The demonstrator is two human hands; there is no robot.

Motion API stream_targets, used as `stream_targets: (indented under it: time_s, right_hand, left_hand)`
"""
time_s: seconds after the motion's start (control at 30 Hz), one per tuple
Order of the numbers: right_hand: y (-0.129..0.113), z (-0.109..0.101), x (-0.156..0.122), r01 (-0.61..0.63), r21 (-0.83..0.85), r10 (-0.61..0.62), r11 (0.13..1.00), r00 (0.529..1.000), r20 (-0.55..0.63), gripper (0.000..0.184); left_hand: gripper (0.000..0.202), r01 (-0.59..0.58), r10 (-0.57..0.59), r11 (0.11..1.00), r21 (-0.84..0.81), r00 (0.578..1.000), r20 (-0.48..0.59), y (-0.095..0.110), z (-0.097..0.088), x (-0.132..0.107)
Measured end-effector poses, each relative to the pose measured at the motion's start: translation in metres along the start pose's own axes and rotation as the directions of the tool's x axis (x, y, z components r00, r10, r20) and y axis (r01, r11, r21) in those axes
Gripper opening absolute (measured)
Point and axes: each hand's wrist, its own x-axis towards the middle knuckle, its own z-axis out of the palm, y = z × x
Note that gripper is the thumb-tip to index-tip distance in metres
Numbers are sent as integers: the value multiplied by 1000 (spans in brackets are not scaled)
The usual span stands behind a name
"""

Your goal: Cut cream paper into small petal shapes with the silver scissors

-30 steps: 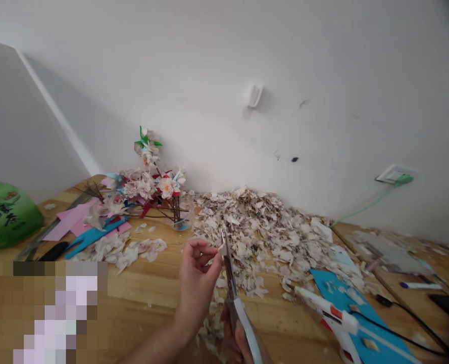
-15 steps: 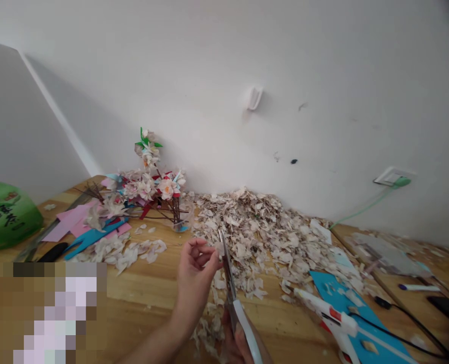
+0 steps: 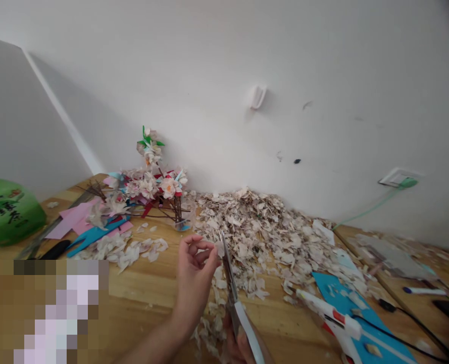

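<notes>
Between the thumb and fingertips of my left hand (image 3: 197, 268) is a small pale petal (image 3: 220, 248), pinched close to the scissor blades. My right hand (image 3: 239, 337) grips a pair of scissors (image 3: 230, 280) with white handles, their blades pointing up and away beside the petal. Behind both hands spreads a large heap of dried whitish petals (image 3: 247, 222) reaching the wall. More loose petals (image 3: 211, 328) lie on the table below my hands. Most of my right hand's fingers are hidden by the handles.
Flower branches (image 3: 152, 184) stand at the back left, near pink paper (image 3: 72, 222) and a green bag (image 3: 12, 212). A white glue gun (image 3: 330, 308) with a black cord lies on blue card (image 3: 376, 323) at right. A marker (image 3: 425, 291) lies farther right.
The whole scene sits slightly farther right in the view. Both hands, the petal and the scissors keep nearly the same pose.
</notes>
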Motion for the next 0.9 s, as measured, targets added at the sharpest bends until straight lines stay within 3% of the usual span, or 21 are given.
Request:
stream_targets:
  time_s: [0.5, 0.9]
  right_hand:
    - [0, -1, 3, -19, -17, 19, 1000, 1000, 3, 34]
    - [4, -3, 2, 25, -22, -25, 999, 1000, -4, 43]
  left_hand:
    - [35, 27, -27, 999, 19, 1000, -3, 4, -1, 2]
    - [32, 64, -64, 998, 5, 998, 19, 6, -2, 3]
